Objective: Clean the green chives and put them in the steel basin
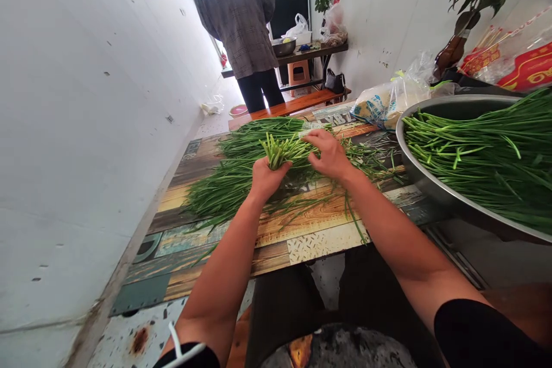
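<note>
My left hand [268, 177] is wrapped round a bunch of garlic chives [276, 149], with the pale cut stem ends sticking up above the thumb. Just to the right of it, my right hand [328, 154] is held over the table with its fingers curved and apart from the thumb; I see nothing held in it. A larger pile of garlic chives [215, 187] lies on the table under and left of my hands. Short trimmings and loose bits [371, 156] are scattered to the right of my right hand.
A large steel basin [425, 184] of garlic chives stands at the right. Behind it are clear plastic bags [388, 100] and a potted plant [463, 17]. The wood-patterned table [241, 241] runs close to the left wall. Beyond a bench [293, 104] a person [235, 11] stands facing away.
</note>
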`<action>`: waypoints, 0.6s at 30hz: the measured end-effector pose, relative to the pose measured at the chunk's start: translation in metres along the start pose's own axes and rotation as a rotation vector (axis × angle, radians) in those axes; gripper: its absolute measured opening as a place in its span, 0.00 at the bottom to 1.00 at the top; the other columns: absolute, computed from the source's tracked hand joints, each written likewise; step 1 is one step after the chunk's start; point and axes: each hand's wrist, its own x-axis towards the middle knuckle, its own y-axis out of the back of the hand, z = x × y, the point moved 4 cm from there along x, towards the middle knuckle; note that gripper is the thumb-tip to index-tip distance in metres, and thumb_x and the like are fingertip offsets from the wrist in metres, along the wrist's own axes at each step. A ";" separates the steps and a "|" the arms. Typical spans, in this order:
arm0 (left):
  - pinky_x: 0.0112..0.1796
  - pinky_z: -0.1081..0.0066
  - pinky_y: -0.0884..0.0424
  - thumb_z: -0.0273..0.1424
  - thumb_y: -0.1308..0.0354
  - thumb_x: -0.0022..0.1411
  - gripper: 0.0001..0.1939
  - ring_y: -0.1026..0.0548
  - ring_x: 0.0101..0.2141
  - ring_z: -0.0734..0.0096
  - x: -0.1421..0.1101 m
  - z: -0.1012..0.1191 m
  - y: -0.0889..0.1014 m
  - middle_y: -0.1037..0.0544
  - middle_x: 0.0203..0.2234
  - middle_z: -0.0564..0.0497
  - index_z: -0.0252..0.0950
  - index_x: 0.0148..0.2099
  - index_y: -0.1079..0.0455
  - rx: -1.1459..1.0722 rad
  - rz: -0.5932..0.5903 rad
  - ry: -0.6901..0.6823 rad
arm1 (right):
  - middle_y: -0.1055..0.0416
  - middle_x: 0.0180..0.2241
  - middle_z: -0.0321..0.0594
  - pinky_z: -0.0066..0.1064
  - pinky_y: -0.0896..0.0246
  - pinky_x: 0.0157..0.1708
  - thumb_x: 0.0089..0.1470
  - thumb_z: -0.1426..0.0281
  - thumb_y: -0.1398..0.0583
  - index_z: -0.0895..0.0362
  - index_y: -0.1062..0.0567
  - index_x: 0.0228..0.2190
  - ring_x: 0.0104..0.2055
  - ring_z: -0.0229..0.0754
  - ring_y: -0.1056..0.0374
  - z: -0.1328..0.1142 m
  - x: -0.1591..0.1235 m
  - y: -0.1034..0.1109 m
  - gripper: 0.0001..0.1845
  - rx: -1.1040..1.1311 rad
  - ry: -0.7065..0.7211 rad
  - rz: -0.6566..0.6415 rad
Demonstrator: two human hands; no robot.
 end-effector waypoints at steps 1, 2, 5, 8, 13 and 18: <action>0.30 0.72 0.36 0.40 0.36 0.48 0.14 0.31 0.26 0.72 0.000 0.001 0.000 0.25 0.22 0.54 0.33 0.29 0.25 0.003 -0.007 -0.004 | 0.29 0.48 0.50 0.39 0.39 0.52 0.52 0.72 0.42 0.58 0.22 0.45 0.51 0.49 0.35 -0.004 -0.001 -0.003 0.18 -0.001 0.066 -0.060; 0.30 0.72 0.36 0.40 0.36 0.48 0.14 0.31 0.25 0.72 0.000 0.001 0.000 0.25 0.22 0.54 0.33 0.29 0.25 0.006 -0.014 -0.009 | 0.27 0.45 0.48 0.37 0.39 0.50 0.53 0.70 0.42 0.57 0.21 0.41 0.50 0.48 0.34 -0.005 -0.002 -0.006 0.14 0.005 0.095 -0.112; 0.30 0.72 0.36 0.40 0.36 0.48 0.13 0.32 0.26 0.72 0.001 0.001 -0.001 0.25 0.22 0.54 0.33 0.28 0.25 0.012 -0.024 -0.026 | 0.26 0.30 0.44 0.33 0.40 0.40 0.56 0.62 0.40 0.57 0.20 0.26 0.39 0.43 0.33 0.001 -0.002 -0.012 0.14 0.082 0.014 -0.227; 0.31 0.71 0.35 0.40 0.36 0.48 0.13 0.31 0.26 0.71 0.001 0.000 -0.001 0.25 0.22 0.53 0.34 0.28 0.25 0.009 -0.023 -0.029 | 0.28 0.22 0.39 0.29 0.44 0.31 0.53 0.57 0.39 0.58 0.20 0.23 0.29 0.39 0.34 0.007 -0.002 -0.019 0.18 0.363 -0.193 -0.250; 0.33 0.71 0.33 0.40 0.36 0.48 0.14 0.29 0.28 0.69 0.002 0.000 0.000 0.22 0.25 0.52 0.34 0.32 0.23 -0.048 -0.009 -0.026 | 0.27 0.21 0.36 0.27 0.44 0.23 0.42 0.54 0.33 0.59 0.20 0.26 0.22 0.35 0.37 0.002 -0.004 -0.032 0.19 0.850 -0.551 -0.059; 0.32 0.71 0.34 0.41 0.35 0.48 0.14 0.28 0.27 0.70 0.001 -0.006 0.000 0.23 0.24 0.53 0.33 0.31 0.24 -0.032 0.014 0.010 | 0.26 0.22 0.38 0.25 0.46 0.20 0.40 0.52 0.32 0.58 0.23 0.22 0.21 0.33 0.39 0.016 -0.003 -0.017 0.21 0.917 -0.714 0.144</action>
